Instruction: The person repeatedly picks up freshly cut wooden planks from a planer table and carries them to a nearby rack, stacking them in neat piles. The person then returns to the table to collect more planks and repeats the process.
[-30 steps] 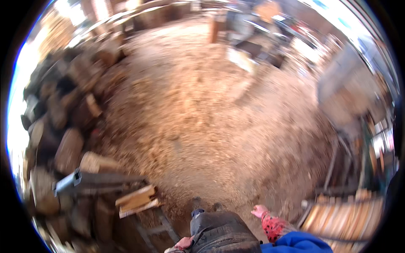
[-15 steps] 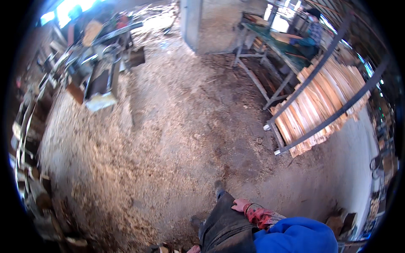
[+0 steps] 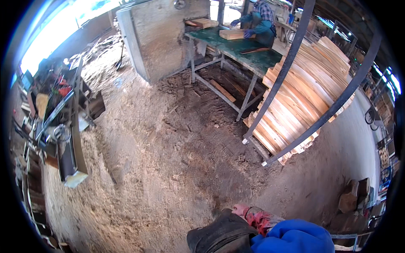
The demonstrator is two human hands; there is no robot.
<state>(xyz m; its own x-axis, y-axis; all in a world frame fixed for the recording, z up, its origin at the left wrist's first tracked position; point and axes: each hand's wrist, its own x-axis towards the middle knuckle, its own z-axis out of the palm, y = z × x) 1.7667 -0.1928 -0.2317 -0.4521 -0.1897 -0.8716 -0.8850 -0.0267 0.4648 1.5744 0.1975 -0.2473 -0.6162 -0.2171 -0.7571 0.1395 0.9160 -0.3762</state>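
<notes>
One plank stack [image 3: 298, 106] stands well ahead-right of the right fingers [image 3: 237, 208], grip unclear.

The head view looks from the person's head, through the left one of two fisheye cameras, downward and forward across the floor [image 3: 160, 143]. Nearest to the lens, at the lower border, are the right hand [image 3: 240, 209] and the blue garment [image 3: 295, 237]. The green tabletop [image 3: 219, 41] is well farther, seen from above, outside of its near long edge. Toward the round rim, straight lines become bent.
</notes>
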